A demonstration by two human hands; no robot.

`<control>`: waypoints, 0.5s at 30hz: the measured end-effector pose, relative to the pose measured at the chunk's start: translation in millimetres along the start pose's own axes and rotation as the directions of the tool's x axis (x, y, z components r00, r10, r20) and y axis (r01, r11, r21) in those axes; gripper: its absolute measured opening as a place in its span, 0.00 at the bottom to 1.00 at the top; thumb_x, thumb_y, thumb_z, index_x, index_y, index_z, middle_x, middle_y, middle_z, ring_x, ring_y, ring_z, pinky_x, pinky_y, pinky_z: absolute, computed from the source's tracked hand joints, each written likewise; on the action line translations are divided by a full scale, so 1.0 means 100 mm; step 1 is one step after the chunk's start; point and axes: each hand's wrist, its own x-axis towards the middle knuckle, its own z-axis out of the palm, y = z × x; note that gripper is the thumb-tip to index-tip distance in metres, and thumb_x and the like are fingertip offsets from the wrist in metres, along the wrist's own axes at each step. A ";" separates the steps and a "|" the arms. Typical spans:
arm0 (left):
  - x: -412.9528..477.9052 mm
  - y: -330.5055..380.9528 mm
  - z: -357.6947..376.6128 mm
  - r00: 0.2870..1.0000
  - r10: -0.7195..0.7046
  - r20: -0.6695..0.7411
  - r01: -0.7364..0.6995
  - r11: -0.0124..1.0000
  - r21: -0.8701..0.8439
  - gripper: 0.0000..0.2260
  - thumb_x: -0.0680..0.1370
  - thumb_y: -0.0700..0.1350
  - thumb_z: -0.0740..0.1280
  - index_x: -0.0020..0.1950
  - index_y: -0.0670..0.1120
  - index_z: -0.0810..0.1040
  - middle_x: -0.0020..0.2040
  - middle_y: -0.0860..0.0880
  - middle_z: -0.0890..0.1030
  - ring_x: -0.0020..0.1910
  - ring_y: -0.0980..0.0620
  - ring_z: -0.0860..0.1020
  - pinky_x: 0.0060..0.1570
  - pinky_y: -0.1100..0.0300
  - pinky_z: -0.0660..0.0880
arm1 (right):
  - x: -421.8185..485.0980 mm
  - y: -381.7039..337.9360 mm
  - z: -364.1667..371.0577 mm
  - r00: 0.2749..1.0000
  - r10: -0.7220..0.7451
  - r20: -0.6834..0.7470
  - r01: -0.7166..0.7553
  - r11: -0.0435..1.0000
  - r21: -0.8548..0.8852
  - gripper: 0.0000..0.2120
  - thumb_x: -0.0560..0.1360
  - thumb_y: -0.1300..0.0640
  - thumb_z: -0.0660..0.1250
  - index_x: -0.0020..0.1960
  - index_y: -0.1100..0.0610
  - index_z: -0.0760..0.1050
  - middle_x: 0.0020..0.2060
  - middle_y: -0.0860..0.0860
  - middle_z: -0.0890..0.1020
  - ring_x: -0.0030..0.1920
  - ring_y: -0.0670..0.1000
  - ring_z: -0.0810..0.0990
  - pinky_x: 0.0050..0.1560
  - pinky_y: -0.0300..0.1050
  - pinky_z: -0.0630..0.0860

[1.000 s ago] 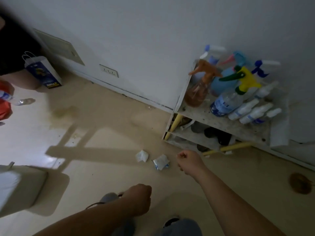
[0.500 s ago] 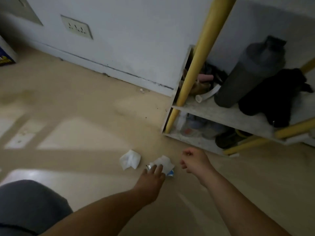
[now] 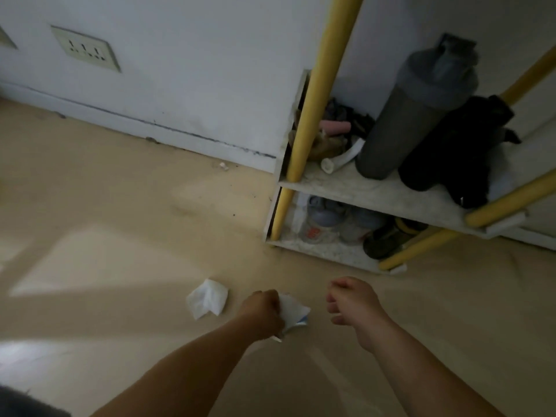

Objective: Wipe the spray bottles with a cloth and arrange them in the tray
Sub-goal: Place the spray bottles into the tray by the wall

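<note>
My left hand [image 3: 263, 311] is down at the floor, its fingers closed around a crumpled white wipe packet [image 3: 293, 313] with a blue edge. A second white crumpled cloth [image 3: 207, 299] lies on the floor just to the left of that hand. My right hand [image 3: 350, 302] hovers to the right of the packet in a loose fist, holding nothing. No spray bottles are in view; the top shelf that carried them is out of frame.
A low shelf unit [image 3: 346, 188] with yellow posts [image 3: 313, 97] stands at the right against the wall. On it are a grey shaker bottle [image 3: 412, 115], a black bundle [image 3: 454, 149], shoes and jars below. A wall socket [image 3: 85, 48] is at the upper left.
I have crouched close to the floor. My left hand reached out to the white packet and closed on it. My right hand stayed beside it in a fist.
</note>
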 end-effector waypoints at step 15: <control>-1.27 2.15 -2.16 0.782 0.531 -0.326 -0.570 0.821 -0.030 0.12 0.73 0.54 0.67 0.55 0.53 0.80 0.62 0.51 0.75 0.60 0.50 0.76 0.60 0.55 0.77 | -1.12 -1.57 -1.33 0.997 -0.078 0.005 0.070 0.920 0.385 0.16 0.78 0.53 0.72 0.61 0.60 0.77 0.52 0.61 0.84 0.47 0.61 0.85 0.34 0.47 0.82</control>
